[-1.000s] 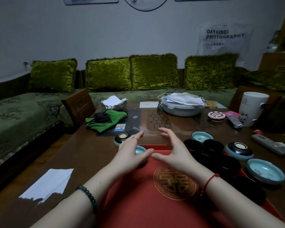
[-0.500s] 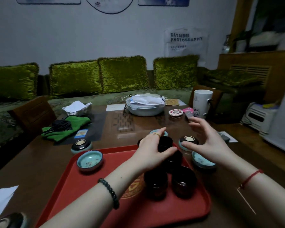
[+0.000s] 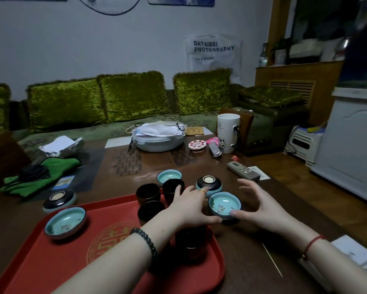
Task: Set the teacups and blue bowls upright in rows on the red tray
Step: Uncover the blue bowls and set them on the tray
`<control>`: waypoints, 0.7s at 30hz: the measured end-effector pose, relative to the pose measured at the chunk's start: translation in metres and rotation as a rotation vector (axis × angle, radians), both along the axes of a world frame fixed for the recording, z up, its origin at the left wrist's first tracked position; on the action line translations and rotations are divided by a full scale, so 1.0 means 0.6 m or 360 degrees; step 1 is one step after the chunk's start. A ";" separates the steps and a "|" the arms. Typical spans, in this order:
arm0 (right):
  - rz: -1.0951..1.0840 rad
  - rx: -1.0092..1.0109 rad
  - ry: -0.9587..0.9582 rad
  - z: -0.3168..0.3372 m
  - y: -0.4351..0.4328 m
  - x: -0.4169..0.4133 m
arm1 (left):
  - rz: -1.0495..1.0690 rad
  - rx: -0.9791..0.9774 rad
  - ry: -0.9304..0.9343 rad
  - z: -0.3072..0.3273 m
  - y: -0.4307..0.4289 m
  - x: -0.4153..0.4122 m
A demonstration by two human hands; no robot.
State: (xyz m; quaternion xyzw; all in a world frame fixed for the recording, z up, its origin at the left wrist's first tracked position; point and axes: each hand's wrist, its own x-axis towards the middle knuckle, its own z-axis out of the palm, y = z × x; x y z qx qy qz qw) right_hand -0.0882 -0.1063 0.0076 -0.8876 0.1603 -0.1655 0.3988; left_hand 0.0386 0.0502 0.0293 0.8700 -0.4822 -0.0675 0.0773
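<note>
A red tray [image 3: 72, 262] lies on the dark wooden table. One blue bowl [image 3: 65, 222] stands upright on the tray's left side. Several dark teacups [image 3: 148, 193] stand upright around the tray's far right corner, one [image 3: 191, 240] partly hidden under my left wrist. Just off the tray's right edge, another blue bowl [image 3: 224, 205] stands upright between my hands. My left hand [image 3: 189, 206] and my right hand [image 3: 261, 211] flank it, fingers spread, both thumbs touching its near side. Behind it, one bowl [image 3: 209, 184] lies upside down and another [image 3: 169, 176] stands upright. A further upside-down bowl [image 3: 59, 199] sits left of the tray.
A remote control [image 3: 243, 170], a white mug [image 3: 228, 132], a round coaster [image 3: 197, 145] and a covered grey dish [image 3: 159, 139] sit further back on the table. A green cloth [image 3: 40, 177] lies far left. A thin stick [image 3: 272, 259] lies near right.
The view has swung right. Both hands moved from the tray's centre across the teacups to the upright blue bowl beside the tray's right edge, and the thumbs now touch it.
</note>
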 end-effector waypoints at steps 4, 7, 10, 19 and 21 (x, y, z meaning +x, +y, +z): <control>0.0068 0.0060 0.0084 -0.016 -0.007 0.008 | 0.0007 0.0126 -0.0015 0.001 -0.022 0.003; 0.0111 0.0069 0.0085 -0.026 -0.010 0.014 | -0.0017 0.0166 -0.0027 -0.001 -0.035 0.005; 0.0131 0.0039 0.0055 -0.033 -0.011 0.020 | -0.0014 0.0155 -0.0065 -0.007 -0.045 0.005; 0.0062 0.0022 -0.0016 -0.027 -0.013 0.021 | 0.0010 -0.0117 -0.0054 -0.012 -0.043 0.011; 0.0051 -0.0008 -0.0070 -0.017 -0.011 0.019 | -0.0004 -0.0225 -0.0029 -0.005 -0.037 0.011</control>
